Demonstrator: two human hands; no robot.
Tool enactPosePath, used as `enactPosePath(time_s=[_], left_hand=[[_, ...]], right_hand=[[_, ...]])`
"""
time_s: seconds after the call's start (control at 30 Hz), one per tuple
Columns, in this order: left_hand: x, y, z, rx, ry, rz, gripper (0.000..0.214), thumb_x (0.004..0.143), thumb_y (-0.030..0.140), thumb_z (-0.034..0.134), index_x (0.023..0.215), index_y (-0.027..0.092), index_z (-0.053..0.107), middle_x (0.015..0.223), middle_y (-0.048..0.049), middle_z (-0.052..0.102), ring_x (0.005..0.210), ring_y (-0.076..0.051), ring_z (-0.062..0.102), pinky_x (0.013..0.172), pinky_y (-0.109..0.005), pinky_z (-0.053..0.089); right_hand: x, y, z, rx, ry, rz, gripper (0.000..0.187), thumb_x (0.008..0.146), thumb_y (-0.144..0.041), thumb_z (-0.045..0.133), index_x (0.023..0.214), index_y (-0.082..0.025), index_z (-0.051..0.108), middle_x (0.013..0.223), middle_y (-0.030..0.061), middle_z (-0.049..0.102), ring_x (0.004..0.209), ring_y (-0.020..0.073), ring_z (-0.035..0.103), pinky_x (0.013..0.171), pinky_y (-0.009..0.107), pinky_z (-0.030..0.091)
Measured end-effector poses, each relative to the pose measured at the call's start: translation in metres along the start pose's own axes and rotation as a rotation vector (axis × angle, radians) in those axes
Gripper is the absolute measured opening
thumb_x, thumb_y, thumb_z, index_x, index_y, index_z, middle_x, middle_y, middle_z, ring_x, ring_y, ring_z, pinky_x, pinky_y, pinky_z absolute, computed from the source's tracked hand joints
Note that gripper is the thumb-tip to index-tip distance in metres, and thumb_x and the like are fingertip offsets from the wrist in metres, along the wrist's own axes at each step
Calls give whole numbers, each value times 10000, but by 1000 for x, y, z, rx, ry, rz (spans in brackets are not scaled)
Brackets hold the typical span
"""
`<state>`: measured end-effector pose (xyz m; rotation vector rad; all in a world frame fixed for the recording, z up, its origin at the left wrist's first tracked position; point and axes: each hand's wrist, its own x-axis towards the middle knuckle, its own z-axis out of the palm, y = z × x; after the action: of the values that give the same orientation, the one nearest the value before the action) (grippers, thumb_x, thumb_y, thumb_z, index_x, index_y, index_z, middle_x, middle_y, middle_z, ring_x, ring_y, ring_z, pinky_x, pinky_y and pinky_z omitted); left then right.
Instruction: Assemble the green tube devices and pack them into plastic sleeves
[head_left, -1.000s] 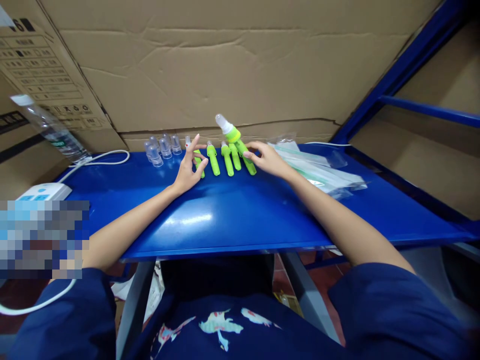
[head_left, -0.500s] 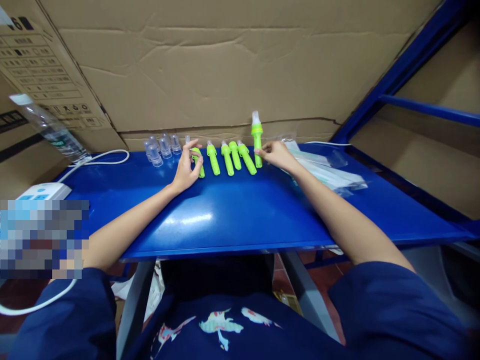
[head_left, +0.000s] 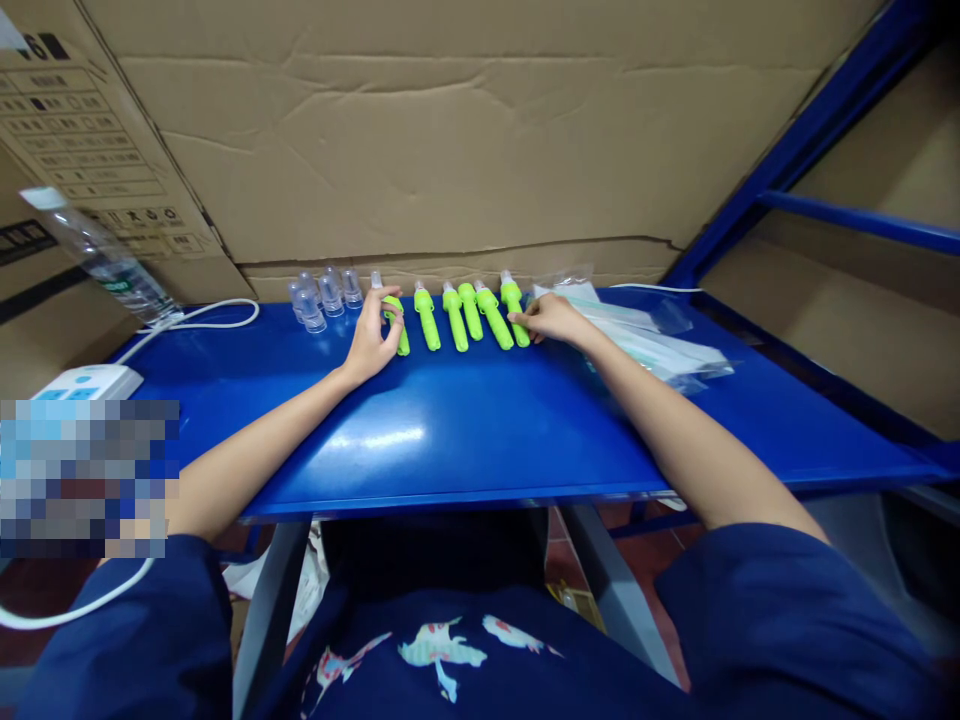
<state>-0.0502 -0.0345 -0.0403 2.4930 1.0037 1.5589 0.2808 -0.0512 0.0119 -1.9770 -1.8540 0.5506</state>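
Several lime-green pen-shaped devices [head_left: 459, 316] with clear tips lie side by side in a row at the back of the blue table [head_left: 465, 420]. My left hand [head_left: 373, 338] rests at the left end of the row, fingers curled round the leftmost green device [head_left: 397, 322]. My right hand [head_left: 553, 318] is at the right end, its fingertips pinching the lower end of the rightmost green device [head_left: 514, 310], which lies flat on the table.
A cluster of clear plastic caps [head_left: 322, 290] stands left of the row. Clear plastic bags [head_left: 645, 340] lie to the right. A water bottle [head_left: 97, 255], a white cable [head_left: 202, 318] and a white device [head_left: 86, 383] are at the left. Cardboard boxes [head_left: 450, 130] wall the back.
My right hand carried a green device from above the row to its right end, stood it upright, then laid it flat there. My left hand's fingers closed onto the leftmost device.
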Motion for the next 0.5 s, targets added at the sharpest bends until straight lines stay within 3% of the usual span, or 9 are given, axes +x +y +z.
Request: enactPosePath(time_s=[0.3, 0.5], left_hand=[[0, 0, -2, 9, -38, 1, 320, 1044, 353, 497, 1329, 213, 461, 1291, -135, 639, 955, -174, 694, 804, -333, 545], [0, 1, -2, 2, -35, 11, 288, 1020, 265, 512, 1300, 199, 490, 1282, -136, 637, 942, -171, 695, 850, -347, 558]], right_hand=[[-2, -3, 1, -100, 13, -7, 373, 924, -292, 743, 595, -162, 626, 578, 70, 671, 502, 165, 619, 657, 282, 549], [-3, -2, 1, -217, 26, -56, 407, 982, -431, 670, 676, -163, 679, 582, 86, 673, 579, 209, 665, 715, 307, 556]])
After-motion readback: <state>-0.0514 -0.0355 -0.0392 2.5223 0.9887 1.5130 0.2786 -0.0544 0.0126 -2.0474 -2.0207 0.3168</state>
